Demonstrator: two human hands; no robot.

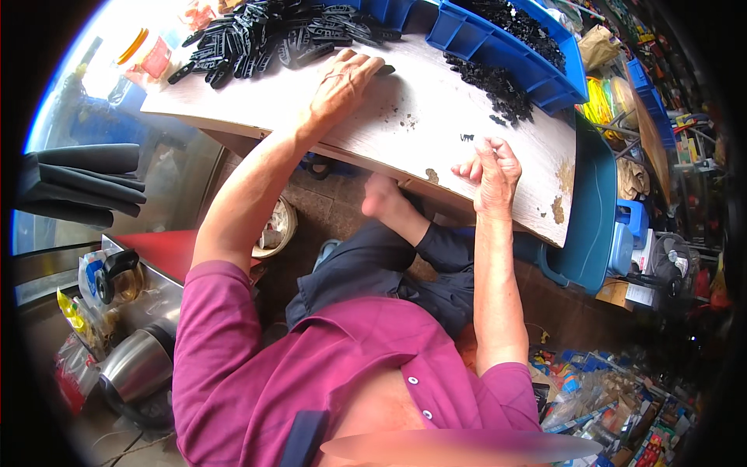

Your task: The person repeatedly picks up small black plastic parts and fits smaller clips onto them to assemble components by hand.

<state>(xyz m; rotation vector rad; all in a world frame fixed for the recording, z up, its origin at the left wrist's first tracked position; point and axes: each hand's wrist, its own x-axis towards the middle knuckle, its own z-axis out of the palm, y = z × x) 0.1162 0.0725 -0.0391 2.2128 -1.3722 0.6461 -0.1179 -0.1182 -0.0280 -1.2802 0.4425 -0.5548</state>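
My left hand (345, 80) lies palm down on the worn wooden table (436, 124), its fingertips on a flat black plastic piece (385, 69) at the edge of a heap of long black plastic pieces (264, 35). My right hand (492, 170) rests at the table's near edge with the fingers curled together, pinching something small that I cannot make out. A pile of small black parts (498, 86) lies on the table beside a blue bin (506, 31) filled with more of them.
A second blue bin (389, 9) stands at the back. A teal chair (591, 210) is at the right, a steel kettle (136, 366) and black folded items (82, 183) at the left. Packaged goods (615, 397) crowd the floor lower right.
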